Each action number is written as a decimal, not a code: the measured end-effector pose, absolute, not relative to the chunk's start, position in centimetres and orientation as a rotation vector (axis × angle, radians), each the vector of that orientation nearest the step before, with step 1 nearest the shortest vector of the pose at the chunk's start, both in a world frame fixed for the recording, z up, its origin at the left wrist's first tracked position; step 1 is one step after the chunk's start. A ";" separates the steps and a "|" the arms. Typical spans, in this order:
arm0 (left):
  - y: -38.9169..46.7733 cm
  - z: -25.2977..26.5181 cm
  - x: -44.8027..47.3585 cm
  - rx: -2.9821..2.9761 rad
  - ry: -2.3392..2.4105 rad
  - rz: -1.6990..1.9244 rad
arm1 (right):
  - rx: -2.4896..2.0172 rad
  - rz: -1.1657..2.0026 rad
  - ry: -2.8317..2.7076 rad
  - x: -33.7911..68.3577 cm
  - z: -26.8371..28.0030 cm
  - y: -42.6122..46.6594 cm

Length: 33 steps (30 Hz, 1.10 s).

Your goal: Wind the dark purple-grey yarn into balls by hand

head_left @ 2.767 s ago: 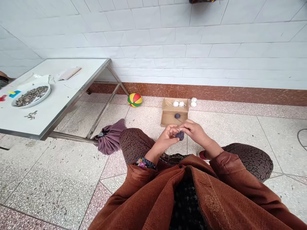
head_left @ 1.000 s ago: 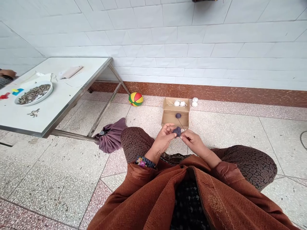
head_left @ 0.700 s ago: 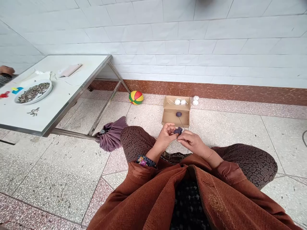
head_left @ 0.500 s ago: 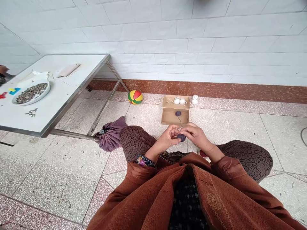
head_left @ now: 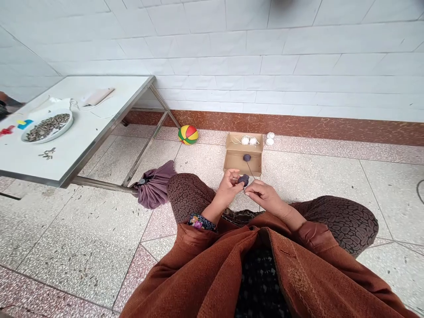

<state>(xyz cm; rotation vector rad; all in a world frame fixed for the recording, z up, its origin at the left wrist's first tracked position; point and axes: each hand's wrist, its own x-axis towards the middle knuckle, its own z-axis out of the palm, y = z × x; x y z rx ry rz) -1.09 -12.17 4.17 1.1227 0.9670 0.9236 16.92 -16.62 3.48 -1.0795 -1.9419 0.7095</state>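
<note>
Between the fingers of my left hand [head_left: 228,186] is a small dark purple yarn ball [head_left: 243,179]. My right hand [head_left: 263,193] sits just to its right, thumb and fingertips pinched on the yarn strand [head_left: 251,169]. That strand runs up and away to a second dark purple ball [head_left: 247,157] lying in an open cardboard box [head_left: 233,161] on the floor. Two white yarn balls [head_left: 249,140] with loose ends rest in the box's raised lid part. Right of the box are more white balls [head_left: 270,139].
A white table [head_left: 96,128] on the left carries a dish of striped seeds [head_left: 49,126] and a folded pinkish item [head_left: 99,96]. By its legs are a purple cloth bag [head_left: 154,187] and a colourful ball [head_left: 188,134]. At the far left edge, part of another person [head_left: 9,101] shows.
My right hand has moved down, towards my body, drawing the strand straighter. The held ball has shifted slightly up and left with my left hand, and turned.
</note>
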 end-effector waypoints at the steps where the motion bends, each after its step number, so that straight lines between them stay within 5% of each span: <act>1: -12.2 4.3 -1.1 1.151 0.972 0.890 | -1.072 0.694 -1.949 17.1 3.9 -16.5; 33: -13.0 5.2 -0.4 0.792 0.748 0.911 | -1.290 0.651 -1.739 17.3 2.2 -15.9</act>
